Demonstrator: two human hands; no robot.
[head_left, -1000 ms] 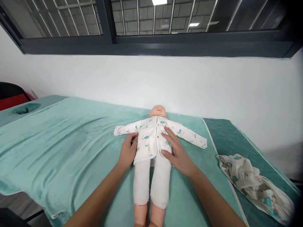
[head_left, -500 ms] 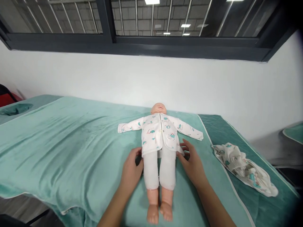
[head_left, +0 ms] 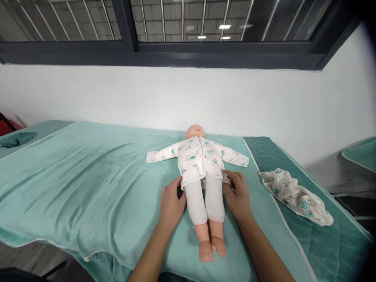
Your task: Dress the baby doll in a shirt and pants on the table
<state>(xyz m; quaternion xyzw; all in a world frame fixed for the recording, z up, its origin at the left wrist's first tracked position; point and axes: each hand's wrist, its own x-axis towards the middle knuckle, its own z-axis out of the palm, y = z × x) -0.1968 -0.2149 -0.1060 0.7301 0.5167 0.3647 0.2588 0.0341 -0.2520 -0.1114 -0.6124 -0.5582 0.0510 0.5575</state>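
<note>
A baby doll (head_left: pixel 202 172) lies on its back on a light green towel (head_left: pixel 88 184), head toward the wall. It wears a white printed shirt and white leggings; its bare feet point at me. My left hand (head_left: pixel 171 203) rests on the towel against the doll's left hip, fingers curled at the shirt's hem. My right hand (head_left: pixel 238 194) lies at the other hip, its fingers pinching the shirt's lower corner.
A crumpled printed garment (head_left: pixel 295 195) lies on the darker green cover (head_left: pixel 329 243) at the right. A white wall and a dark window frame run behind. The bed's front edge is close, with floor below at left. Another green surface (head_left: pixel 361 152) shows far right.
Both hands slid from the doll's chest down to its hips. The view shifted so the doll's feet now show.
</note>
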